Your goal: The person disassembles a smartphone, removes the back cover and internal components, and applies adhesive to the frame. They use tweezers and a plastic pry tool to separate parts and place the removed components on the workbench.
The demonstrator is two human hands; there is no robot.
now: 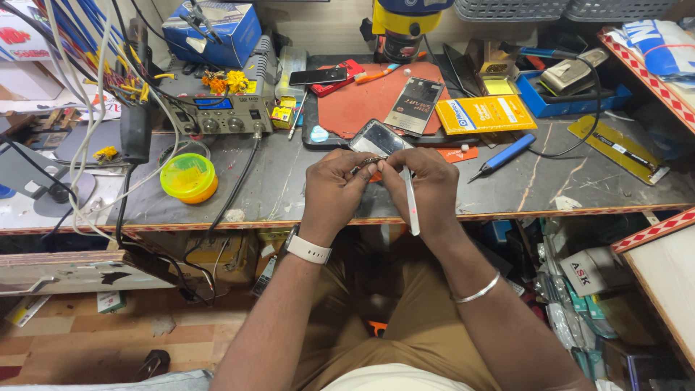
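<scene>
Cluttered dark worktop (289,181), scratched, with a red mat (362,101) and a yellow-green tub (188,176). Your left hand (334,190) and right hand (428,190) meet above its front edge, pinching a small metal part (371,161); right also grips white tweezers (411,203).

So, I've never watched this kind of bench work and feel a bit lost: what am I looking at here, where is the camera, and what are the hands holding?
The camera sits on the person's head and looks down, so both arms reach in from below. The left hand and right hand meet over the edge of a dark workbench, pinching a small metal part too tiny to identify. The right hand also holds a thin white tool pointing down. Just beyond the fingers lies a phone. Further back are a red mat, a grey electronic unit with knobs, a round yellow-green container, a yellow packet and a blue pen-like tool.
</scene>
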